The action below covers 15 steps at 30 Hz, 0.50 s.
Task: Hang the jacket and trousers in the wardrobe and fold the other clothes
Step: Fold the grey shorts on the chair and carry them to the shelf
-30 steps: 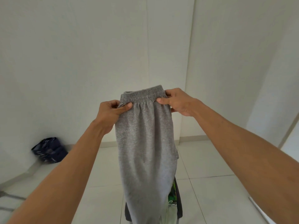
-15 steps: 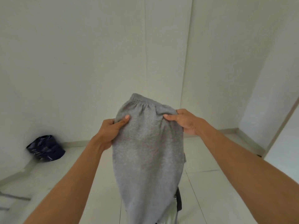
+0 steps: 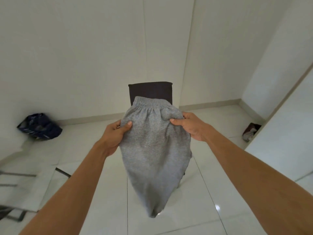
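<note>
One pair of grey trousers (image 3: 155, 150), two hands, one dark chair (image 3: 150, 90), one dark blue bag (image 3: 39, 127).

Left hand (image 3: 116, 133) and right hand (image 3: 191, 127) grip grey trousers (image 3: 155, 150) before a dark chair (image 3: 150, 90).

Two bare, sleeveless forearms

Glossy white tiled floor (image 3: 220, 167), dark blue bag (image 3: 39, 127) by left wall, dark chair (image 3: 150, 91)
</note>
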Motion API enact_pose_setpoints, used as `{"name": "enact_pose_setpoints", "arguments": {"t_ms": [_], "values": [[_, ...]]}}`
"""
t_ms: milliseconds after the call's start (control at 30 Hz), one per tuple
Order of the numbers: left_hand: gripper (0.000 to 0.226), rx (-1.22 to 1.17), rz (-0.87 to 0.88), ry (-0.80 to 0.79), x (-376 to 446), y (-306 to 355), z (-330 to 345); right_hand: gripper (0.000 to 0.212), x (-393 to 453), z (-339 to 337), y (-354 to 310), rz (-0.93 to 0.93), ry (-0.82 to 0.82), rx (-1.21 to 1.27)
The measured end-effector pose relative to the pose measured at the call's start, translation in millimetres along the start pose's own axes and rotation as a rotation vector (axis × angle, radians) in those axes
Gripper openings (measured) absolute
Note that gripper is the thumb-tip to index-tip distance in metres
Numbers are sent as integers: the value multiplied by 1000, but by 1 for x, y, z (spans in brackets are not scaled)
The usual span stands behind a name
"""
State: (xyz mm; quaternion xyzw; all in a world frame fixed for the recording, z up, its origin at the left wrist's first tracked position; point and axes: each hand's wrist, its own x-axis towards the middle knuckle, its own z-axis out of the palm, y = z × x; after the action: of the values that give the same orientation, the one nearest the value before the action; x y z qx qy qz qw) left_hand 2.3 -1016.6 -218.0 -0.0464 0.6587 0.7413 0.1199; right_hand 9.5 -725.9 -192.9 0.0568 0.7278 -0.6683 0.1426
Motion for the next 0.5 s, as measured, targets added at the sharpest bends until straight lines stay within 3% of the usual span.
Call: {"name": "enact_pose_setpoints", "arguments": {"t_ms": [267, 500], "values": [[17, 2, 37, 80, -38, -56, 19, 30, -29, -11, 56, 33, -27, -21], [34, 13, -49, 16, -58, -108, 30, 33, -39, -19, 106, 27, 23, -120]]}}
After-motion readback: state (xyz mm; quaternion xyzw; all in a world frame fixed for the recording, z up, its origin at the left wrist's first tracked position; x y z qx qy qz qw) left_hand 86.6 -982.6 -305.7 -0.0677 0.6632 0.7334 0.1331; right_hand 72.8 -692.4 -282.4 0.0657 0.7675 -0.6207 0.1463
